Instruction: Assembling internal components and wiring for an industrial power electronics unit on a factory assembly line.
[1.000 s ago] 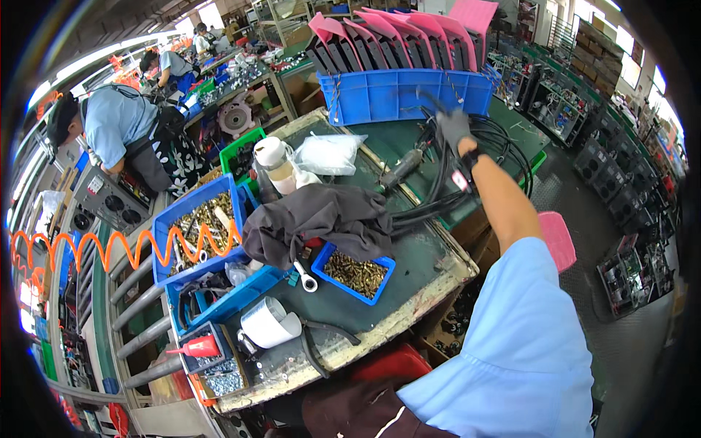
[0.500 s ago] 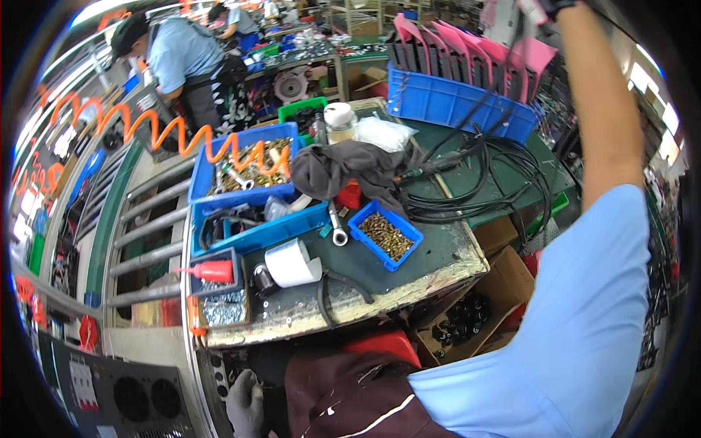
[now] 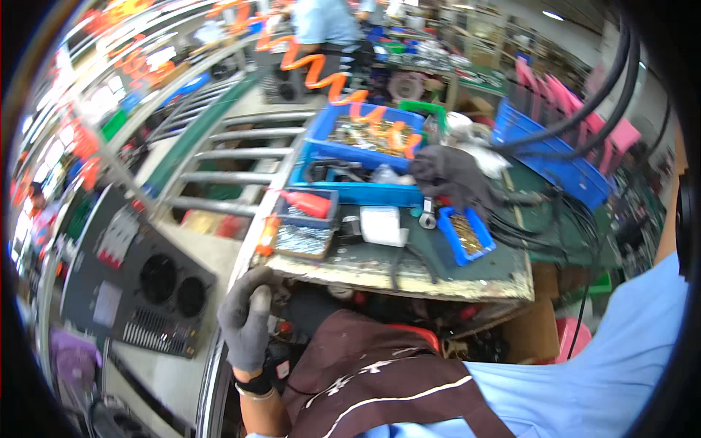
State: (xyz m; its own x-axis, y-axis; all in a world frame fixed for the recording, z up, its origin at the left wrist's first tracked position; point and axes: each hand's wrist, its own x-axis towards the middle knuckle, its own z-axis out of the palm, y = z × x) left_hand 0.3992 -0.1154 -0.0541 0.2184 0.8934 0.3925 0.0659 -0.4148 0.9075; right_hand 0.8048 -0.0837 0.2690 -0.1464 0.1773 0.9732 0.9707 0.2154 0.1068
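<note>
Bending loosely, thumb apart, the fingers of the grey-gloved left hand (image 3: 247, 325) look empty in the head view; the thick, doubled black cable (image 3: 615, 84) lies at their two o'clock, arcing from eight to one, nearer the right forearm (image 3: 666, 244); I cannot tell the unseen right hand's grip.

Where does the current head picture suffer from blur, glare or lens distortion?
Head view, upper middle: the orange coiled plastic hose is smeared by blur; head view, upper left: bright glare washes out background detail; head view, rim: a dark, curved fisheye border; head view, lower left: the grey-gloved left hand is slightly soft but readable.
</note>
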